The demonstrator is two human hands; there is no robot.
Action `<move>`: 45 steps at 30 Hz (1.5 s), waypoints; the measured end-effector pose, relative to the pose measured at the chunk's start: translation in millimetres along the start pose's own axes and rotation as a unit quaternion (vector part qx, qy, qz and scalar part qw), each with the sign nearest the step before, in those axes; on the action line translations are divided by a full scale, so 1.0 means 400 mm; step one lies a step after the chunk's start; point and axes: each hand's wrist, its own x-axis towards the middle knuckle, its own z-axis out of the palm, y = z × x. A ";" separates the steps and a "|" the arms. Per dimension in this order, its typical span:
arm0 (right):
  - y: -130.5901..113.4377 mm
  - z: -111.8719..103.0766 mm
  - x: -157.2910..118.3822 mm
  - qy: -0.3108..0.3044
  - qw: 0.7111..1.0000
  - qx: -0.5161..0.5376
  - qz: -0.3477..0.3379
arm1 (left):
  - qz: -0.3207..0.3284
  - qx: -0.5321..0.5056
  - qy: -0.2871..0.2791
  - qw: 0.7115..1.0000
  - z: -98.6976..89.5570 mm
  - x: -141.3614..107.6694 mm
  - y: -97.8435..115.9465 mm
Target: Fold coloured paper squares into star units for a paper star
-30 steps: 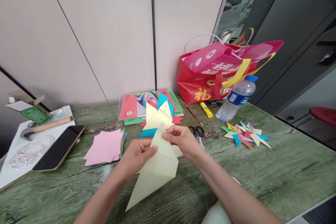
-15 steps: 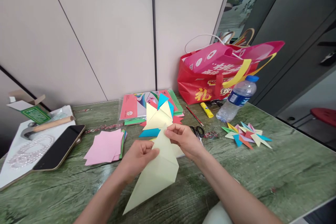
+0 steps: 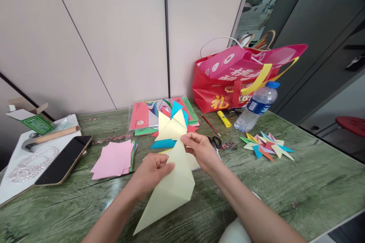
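Observation:
A pale yellow folded paper [image 3: 171, 186] is held above the table, its long point toward the lower left. My left hand [image 3: 155, 171] pinches its left edge between thumb and fingers. The top tip is pinched by my right hand [image 3: 199, 150]. Just beyond lie folded cream, blue and red paper pieces [image 3: 172, 126], partly behind the held sheet. To the left is a stack of pink square papers [image 3: 114, 158] with green and other colours under it. Black-handled scissors [image 3: 216, 142] lie beside my right hand, partly covered.
Star-shaped folded papers [image 3: 268, 145] lie at right, near a water bottle [image 3: 256, 106] and red bag [image 3: 216, 91]. A glue stick [image 3: 224, 119] and pencil [image 3: 210, 124] lie behind. At left are a phone [image 3: 65, 161], hammer [image 3: 54, 136], beads [image 3: 32, 165] and green box [image 3: 38, 123].
Both hands keep their pinch on the pale yellow paper, which has shifted very slightly. The view has moved a little.

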 end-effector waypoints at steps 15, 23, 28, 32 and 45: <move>0.008 0.001 -0.001 -0.025 0.993 -0.113 0.028 | 0.021 -0.076 -0.034 0.996 -0.025 0.000 0.002; 0.016 0.018 -0.023 -0.145 0.968 -0.198 0.058 | 0.072 -0.020 0.070 0.995 -0.024 0.009 -0.003; 0.027 0.019 -0.024 -0.155 0.961 -0.219 0.068 | 0.063 0.010 0.113 0.992 -0.034 0.015 -0.010; 0.023 0.005 -0.016 -0.152 0.961 -0.220 0.069 | 0.073 -0.029 0.142 0.987 -0.080 0.019 -0.010; 0.019 -0.019 -0.001 -0.161 0.963 -0.193 0.100 | 0.069 -0.060 0.182 0.979 -0.138 0.024 -0.016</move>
